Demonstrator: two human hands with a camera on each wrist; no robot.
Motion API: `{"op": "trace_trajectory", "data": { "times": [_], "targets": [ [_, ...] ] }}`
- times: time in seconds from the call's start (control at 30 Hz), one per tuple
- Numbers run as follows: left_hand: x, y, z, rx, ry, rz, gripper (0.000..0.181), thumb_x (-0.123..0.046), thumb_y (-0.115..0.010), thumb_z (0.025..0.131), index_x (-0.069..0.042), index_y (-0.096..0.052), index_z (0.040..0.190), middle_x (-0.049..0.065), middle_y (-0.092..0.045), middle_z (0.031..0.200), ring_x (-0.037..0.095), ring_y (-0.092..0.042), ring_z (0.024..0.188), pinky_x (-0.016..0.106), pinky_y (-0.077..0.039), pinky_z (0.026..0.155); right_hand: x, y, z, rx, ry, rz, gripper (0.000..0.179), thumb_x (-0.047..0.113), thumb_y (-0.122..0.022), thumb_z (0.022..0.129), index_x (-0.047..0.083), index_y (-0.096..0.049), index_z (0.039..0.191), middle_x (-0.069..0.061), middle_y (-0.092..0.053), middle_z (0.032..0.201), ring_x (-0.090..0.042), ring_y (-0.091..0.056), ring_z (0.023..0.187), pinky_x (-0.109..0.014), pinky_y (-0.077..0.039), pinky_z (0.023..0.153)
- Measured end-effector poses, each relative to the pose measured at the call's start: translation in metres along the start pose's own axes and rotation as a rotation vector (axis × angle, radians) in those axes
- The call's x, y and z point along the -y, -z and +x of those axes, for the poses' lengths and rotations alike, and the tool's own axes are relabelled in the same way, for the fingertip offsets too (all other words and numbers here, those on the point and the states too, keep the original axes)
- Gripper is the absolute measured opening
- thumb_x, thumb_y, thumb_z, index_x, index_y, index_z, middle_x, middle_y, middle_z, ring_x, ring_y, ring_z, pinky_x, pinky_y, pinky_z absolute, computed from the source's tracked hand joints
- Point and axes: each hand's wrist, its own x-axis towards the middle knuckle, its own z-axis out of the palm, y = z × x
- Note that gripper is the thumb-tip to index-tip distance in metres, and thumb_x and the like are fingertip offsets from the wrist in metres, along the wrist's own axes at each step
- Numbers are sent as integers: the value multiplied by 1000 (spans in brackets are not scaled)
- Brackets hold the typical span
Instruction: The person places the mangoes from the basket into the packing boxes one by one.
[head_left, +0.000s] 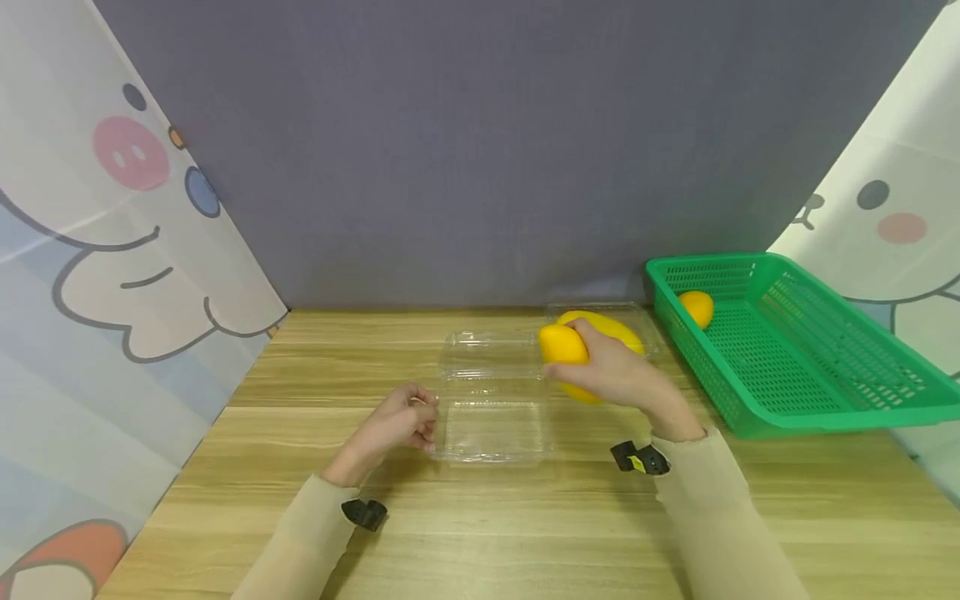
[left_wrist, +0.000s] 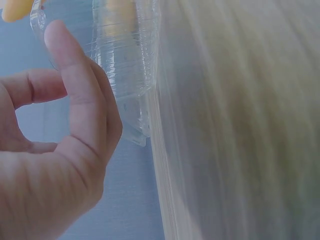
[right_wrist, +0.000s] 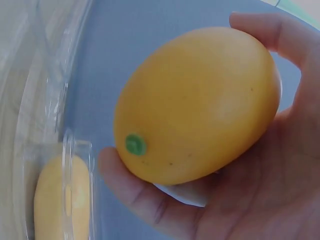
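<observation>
OK so closest to me there's just a strip of wood-look worktop (head_left: 487, 533) with two cream sleeves (head_left: 300, 542) reaching over it. Left hand (head_left: 397, 425) has its fingers bent, tips right at the side of a clear box (head_left: 491, 433); honestly can't tell if it's pinching the edge or only touching it. The box is lidded but flipped open, sitting between the hands.

Right hand (head_left: 618, 375) is a bit farther out, thumb and fingers wrapped round a yellow fruit (head_left: 564, 343) with a little green nub (right_wrist: 135, 144) on one end. That's by the box's back right corner.

Just beyond the right hand is a second clear container (head_left: 651, 333) with a long yellow one (head_left: 607, 327) inside. Off to the right hand's right: a green basket (head_left: 780, 358), an orange ball (head_left: 697, 308) against its near-left side. Behind everything, a grey panel (head_left: 465, 167).
</observation>
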Motion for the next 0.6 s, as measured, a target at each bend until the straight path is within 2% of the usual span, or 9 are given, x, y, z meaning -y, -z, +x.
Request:
{"op": "trace_trajectory", "data": {
  "times": [0.37,0.6],
  "targets": [
    [0,-1,-1,-2,-5,-17,38,-2,-54,91,13,-42,124,9,-53,77,18,-56,64,31,-59,61,16,-15,7,12,27,32,72,46,-67,92,4,-39,144,-12,-59,103,-24,-58,81,-35,-51,68],
    [-1,-1,0,8,-6,0,36,-2,-53,93,13,-43,124,9,-53,76,18,-57,62,31,-59,60,20,-28,12,5,40,45,71,50,-68,91,5,-43,140,-12,-59,103,-24,-60,81,-35,-52,68]
  ]
}}
